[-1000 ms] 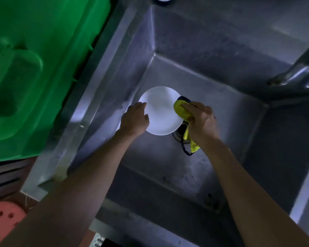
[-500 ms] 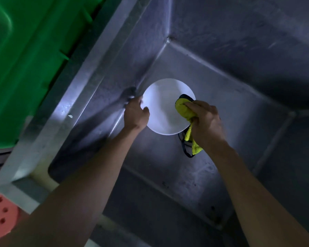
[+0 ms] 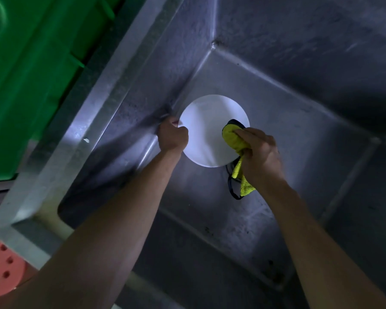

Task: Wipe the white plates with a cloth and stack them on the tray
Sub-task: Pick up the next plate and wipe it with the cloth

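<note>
One white plate [image 3: 206, 132] is in view, held above the floor of a deep steel sink [image 3: 276, 121], close to the basin's far-left corner. Whether its lower edge touches the sink floor cannot be told. The plate's broad round face is turned up toward the camera.

Two hands work on it. The left hand [image 3: 172, 137] has its grip curled around the plate's left rim, thumb on the face side and fingers tucked behind the edge. The right hand [image 3: 260, 156] has its grip closed around one yellow cloth [image 3: 235, 139], bunched in the fist and pressed against the plate's right side. A loose tail of the cloth hangs down below the hand, and a dark edging or loop runs along its border, showing at the top of the bunch and again beneath the tail.

Both bare forearms reach in from the bottom of the view, one from the lower left and one from the lower right.

Outside the sink, along its left rim, stands one large green plastic bin [image 3: 29, 81]. At the bottom-left corner sits one salmon-pink round object with small holes [image 3: 2, 273], partly cut off by the frame edge. The sink's walls are scuffed and dimly lit.
</note>
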